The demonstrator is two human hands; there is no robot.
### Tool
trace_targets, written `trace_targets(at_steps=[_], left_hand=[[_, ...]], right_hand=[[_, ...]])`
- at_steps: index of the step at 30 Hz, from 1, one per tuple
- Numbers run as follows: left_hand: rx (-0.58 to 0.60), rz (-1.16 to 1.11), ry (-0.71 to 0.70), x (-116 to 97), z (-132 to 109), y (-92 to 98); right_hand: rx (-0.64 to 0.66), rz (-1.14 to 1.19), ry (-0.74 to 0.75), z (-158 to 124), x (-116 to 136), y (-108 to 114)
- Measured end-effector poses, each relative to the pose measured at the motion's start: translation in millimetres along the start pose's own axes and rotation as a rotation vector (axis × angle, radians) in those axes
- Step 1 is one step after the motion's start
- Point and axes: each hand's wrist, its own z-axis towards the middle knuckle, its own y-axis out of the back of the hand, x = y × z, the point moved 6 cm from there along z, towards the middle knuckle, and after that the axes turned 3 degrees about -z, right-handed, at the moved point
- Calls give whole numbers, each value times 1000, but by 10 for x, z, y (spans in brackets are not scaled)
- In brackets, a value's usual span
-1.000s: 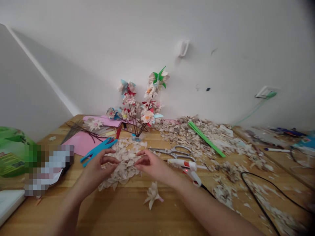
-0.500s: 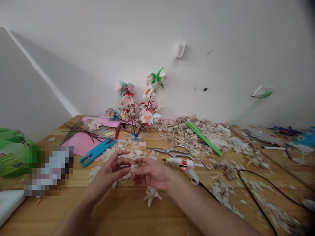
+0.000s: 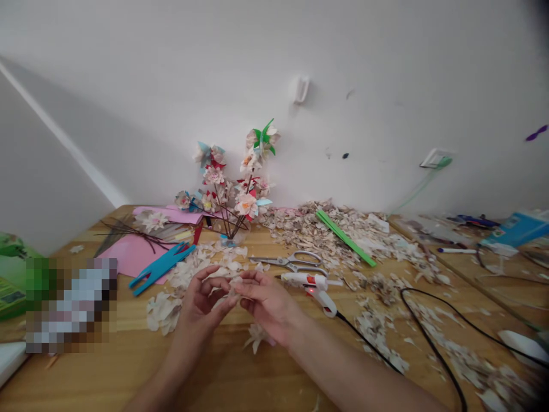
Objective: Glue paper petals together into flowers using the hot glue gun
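Observation:
Both hands meet over the middle of the table. My left hand (image 3: 208,300) is closed, thumb and fingers pinching a small pale petal (image 3: 234,285). From the other side my right hand (image 3: 268,303) grips the same petal between thumb and forefinger. Fingers cover much of it. Just below the right hand a pale flower (image 3: 256,336) lies on the wood, partly hidden. Loose whitish petals (image 3: 193,269) are spread behind and left of the hands. A white glue gun (image 3: 306,280) with a lit red light lies right of the right hand, and scissors (image 3: 295,261) lie behind it.
Made-up flowers on dark stems stand in a small clear holder (image 3: 234,239) near the wall. Blue strips (image 3: 160,268) and pink sheets (image 3: 132,252) are at left. A green strip (image 3: 345,237) crosses heaped dry flakes (image 3: 295,223). The black cord (image 3: 422,326) loops at right.
The view has turned slightly right, so the scene shifts left. My hands stay together, and the fingertips have closed in more tightly on the petal.

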Motion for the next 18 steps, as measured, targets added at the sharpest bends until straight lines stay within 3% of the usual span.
trace_targets(at_steps=[5,12,18], left_hand=[[-4,-14,69,-40,2,9],[34,-77,166,55,8,-28],[-3,-159,208,112,-17,-35]], right_hand=[[56,-40,-23,-12,24,-38],[-43,-103,33,-47,104,41],[-36,-113,32,-82,94,55]])
